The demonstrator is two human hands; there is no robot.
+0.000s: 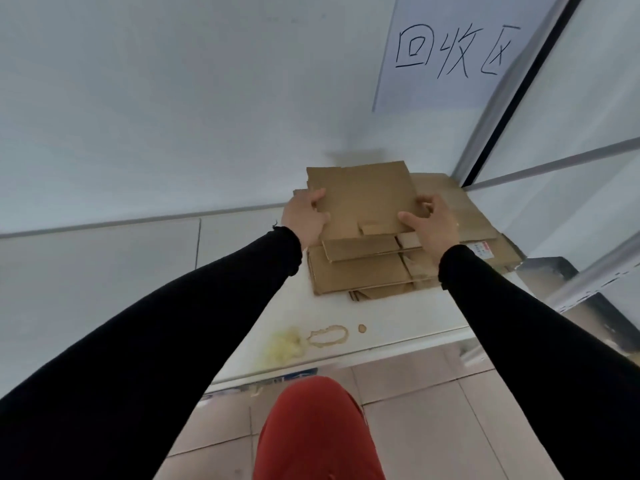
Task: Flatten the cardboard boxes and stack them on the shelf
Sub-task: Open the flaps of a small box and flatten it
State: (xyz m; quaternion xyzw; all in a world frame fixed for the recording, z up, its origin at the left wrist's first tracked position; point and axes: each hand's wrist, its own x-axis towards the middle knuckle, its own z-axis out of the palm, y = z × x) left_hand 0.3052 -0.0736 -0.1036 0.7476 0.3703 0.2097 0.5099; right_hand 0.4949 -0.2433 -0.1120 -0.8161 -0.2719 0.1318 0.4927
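Pale grey-white wall (pixel 173 98) fills upper left and centre of frame, evenly lit, soft daylight tone. White paper sign (pixel 446 53) with black handwritten characters at upper right, stuck to wall. Grey metal upright (pixel 512 88) with dark strip runs diagonally down from top right; pale panels (pixel 588 81) beyond it at right edge. White surface (pixel 363 317) across centre carries brown ring stains (pixel 327 336) and yellowish smear (pixel 285 344) near its front edge. Beige tiled floor (pixel 415 427) with pale grout lines at lower centre.

Matt brown cardboard (pixel 360 195); smooth white stained shelf (pixel 381 317); black cloth sleeves (pixel 173 334).
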